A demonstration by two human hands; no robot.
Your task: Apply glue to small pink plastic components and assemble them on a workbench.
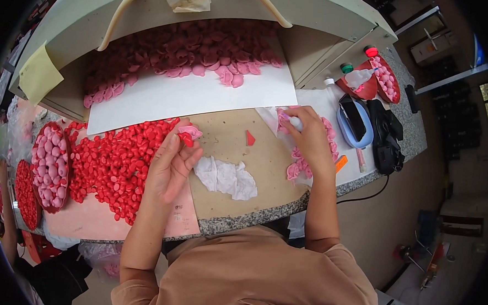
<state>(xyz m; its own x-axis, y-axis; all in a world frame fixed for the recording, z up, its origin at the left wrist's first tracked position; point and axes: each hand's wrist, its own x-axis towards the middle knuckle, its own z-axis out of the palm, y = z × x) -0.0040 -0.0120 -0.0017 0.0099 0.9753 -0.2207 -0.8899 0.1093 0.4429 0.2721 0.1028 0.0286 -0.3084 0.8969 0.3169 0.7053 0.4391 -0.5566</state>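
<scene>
My left hand (171, 168) is raised at the right edge of a heap of small red rounded pieces (113, 165). Between its thumb and fingers it pinches a small pink petal-shaped piece (192, 130) together with a red piece (186, 140). Over on the right, my right hand (314, 137) is closed on a small object with a whitish rounded end (296, 123), perhaps a bottle; most of it is hidden by the fingers. This hand is above pink curled pieces (298, 169) on a white sheet.
Many pink pieces (234, 74) fill a shelf opening lined with white paper (186, 102). A crumpled white cloth (226, 178) and a red scrap (249, 138) lie on the brown board. Trays of pink balls (50, 167) stand left; a phone (352, 117) rests in a blue tray right.
</scene>
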